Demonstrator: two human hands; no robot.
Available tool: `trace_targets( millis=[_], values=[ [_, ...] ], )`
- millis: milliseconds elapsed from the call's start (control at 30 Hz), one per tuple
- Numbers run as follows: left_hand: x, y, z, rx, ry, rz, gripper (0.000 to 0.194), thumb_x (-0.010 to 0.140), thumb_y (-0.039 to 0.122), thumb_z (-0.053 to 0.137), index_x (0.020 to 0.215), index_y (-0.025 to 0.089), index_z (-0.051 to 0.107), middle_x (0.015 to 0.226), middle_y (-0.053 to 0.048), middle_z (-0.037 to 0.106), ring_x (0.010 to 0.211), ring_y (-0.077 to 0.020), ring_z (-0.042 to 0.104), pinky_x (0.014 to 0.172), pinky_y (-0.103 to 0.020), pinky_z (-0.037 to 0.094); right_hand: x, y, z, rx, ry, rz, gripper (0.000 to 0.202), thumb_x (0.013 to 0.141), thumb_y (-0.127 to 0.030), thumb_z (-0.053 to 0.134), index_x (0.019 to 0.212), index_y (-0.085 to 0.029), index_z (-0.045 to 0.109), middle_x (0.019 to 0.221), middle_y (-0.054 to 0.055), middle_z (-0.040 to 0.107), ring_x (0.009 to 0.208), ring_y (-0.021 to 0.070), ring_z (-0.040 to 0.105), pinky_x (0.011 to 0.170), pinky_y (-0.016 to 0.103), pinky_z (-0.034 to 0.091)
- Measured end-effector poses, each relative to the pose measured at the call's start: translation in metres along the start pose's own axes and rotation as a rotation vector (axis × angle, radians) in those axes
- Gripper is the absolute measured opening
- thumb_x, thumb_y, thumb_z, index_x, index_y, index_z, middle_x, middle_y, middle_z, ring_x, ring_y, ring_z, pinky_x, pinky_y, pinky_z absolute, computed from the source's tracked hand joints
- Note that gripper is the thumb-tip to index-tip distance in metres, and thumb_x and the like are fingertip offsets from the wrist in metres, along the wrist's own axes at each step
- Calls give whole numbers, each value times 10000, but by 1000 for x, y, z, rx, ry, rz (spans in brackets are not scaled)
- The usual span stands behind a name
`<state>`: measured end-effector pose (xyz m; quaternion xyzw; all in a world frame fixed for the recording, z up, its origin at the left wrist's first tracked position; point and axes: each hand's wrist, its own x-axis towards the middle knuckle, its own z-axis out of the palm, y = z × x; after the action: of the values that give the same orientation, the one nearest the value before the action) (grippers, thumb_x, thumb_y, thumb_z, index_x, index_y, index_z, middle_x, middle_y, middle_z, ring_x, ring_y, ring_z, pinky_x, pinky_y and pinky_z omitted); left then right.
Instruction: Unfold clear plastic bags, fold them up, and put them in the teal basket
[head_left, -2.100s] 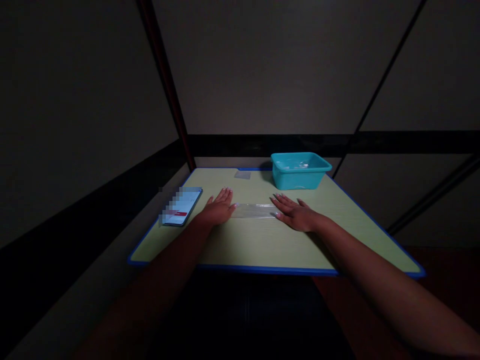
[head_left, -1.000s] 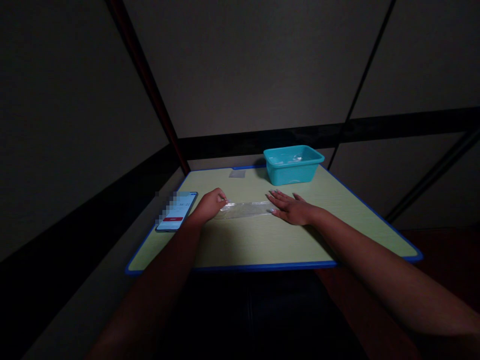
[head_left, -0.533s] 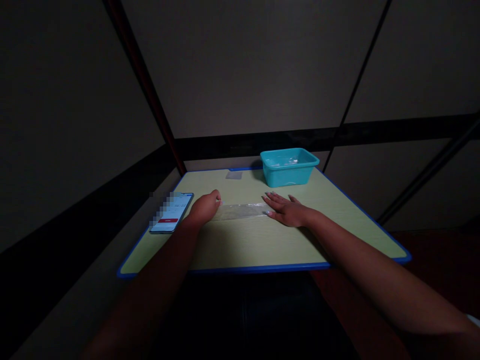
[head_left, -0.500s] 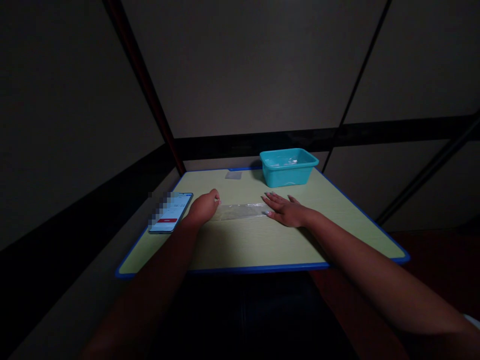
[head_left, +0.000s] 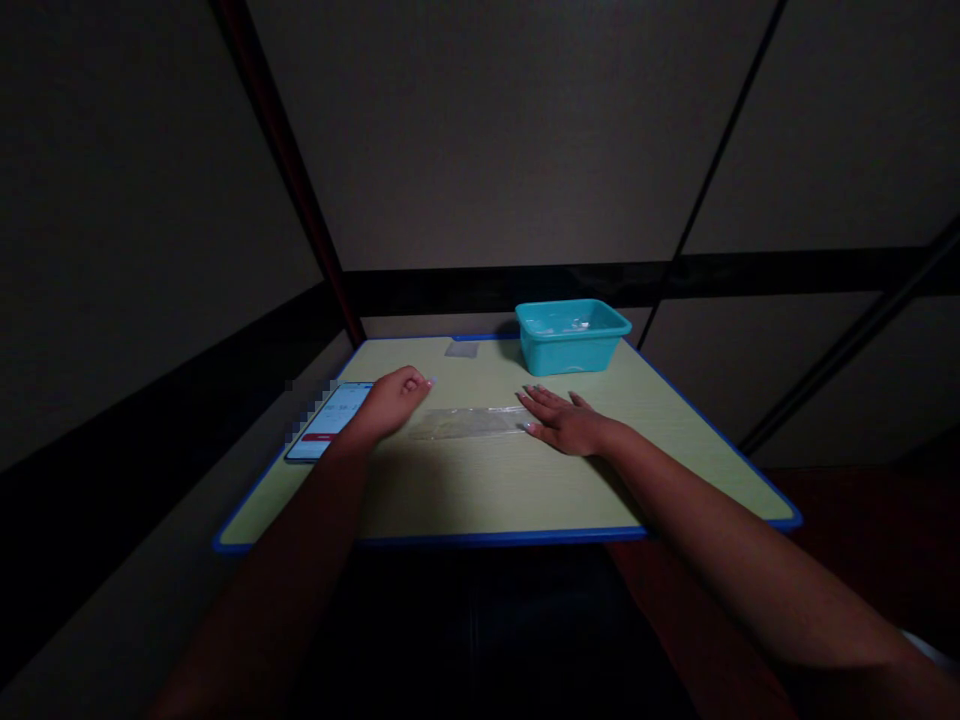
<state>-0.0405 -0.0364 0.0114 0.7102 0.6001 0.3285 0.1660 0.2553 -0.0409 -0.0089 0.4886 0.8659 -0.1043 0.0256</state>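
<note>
A clear plastic strip or bag (head_left: 469,422) lies flat across the middle of the pale table (head_left: 480,495). On its right end rests my right hand (head_left: 564,420), palm down with the fingers spread. My left hand (head_left: 396,395) is off the strip's left end, beside the phone; its fingers are curled and the thumb points right, with nothing visible in them.
A turquoise basket (head_left: 574,352) with clear plastic inside stands at the back right. A small translucent piece (head_left: 462,349) lies near the back edge. The phone (head_left: 319,425) is at the left, partly behind my left forearm. Blue edging borders the table.
My left hand has moved left, away from the plastic's left end, and now covers part of the phone. My right hand stays on the plastic. The view has shifted slightly.
</note>
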Motion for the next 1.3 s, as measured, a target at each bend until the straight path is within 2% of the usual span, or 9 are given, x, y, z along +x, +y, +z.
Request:
trace_targets(
  millis=[67,200,333,533,767,933,1000,1133,1300],
  values=[
    [2,-5,-8,65,41,-120,284,791,445,451,713,184,534,669,-10,555,601,-140,490,545,-238,336,0,0,0,0,-2,0,654,894,-572,182,1461,-271,57,1518,20,15,1388,249,30,1049,609,106],
    [2,-11,-20,299,-194,-248,427,731,574,499,539,192,511,524,-12,505,518,-153,458,506,-263,293,0,-2,-1,3,-7,12,646,897,-557,192,1461,-266,67,1519,16,21,1388,242,33,1051,605,106],
    [1,-11,-23,339,-386,-229,457,654,614,559,469,200,502,466,1,481,498,-148,446,502,-261,281,0,-3,-2,16,-10,8,650,894,-569,195,1460,-275,67,1520,18,20,1388,247,33,1051,603,102],
    [-1,-7,-20,237,-514,-188,304,564,494,640,544,198,574,499,32,516,507,-128,443,497,-239,281,0,-1,-1,16,0,6,652,892,-575,191,1459,-277,72,1520,22,27,1386,254,41,1050,604,107],
    [-1,-10,-18,82,-533,-164,311,612,491,620,630,193,532,464,30,523,463,-119,444,476,-233,303,0,-1,0,18,6,6,647,892,-574,195,1459,-285,77,1519,19,25,1386,253,44,1048,609,109],
    [-1,-12,-17,-55,-525,-195,334,614,486,634,708,188,515,614,-5,621,453,-105,473,458,-231,334,1,1,1,26,14,-4,655,886,-586,195,1459,-289,82,1519,22,30,1385,259,44,1049,608,108],
    [-1,-12,-17,-30,-519,-226,335,595,468,656,721,186,524,622,-4,624,437,-100,468,449,-233,332,1,1,1,25,13,-5,661,885,-589,188,1460,-281,82,1519,24,29,1386,257,43,1048,609,108],
    [0,-12,-16,72,-486,-272,306,579,451,670,671,182,556,475,40,510,410,-100,419,432,-233,298,0,0,0,20,8,-1,664,887,-580,183,1461,-264,82,1519,25,27,1387,251,36,1051,607,108],
    [-1,-11,-15,104,-520,-236,253,576,414,664,619,184,568,467,53,474,428,-100,398,448,-234,269,0,1,0,20,8,-4,656,890,-566,202,1462,-265,88,1517,27,33,1384,269,43,1053,609,105]
  ],
)
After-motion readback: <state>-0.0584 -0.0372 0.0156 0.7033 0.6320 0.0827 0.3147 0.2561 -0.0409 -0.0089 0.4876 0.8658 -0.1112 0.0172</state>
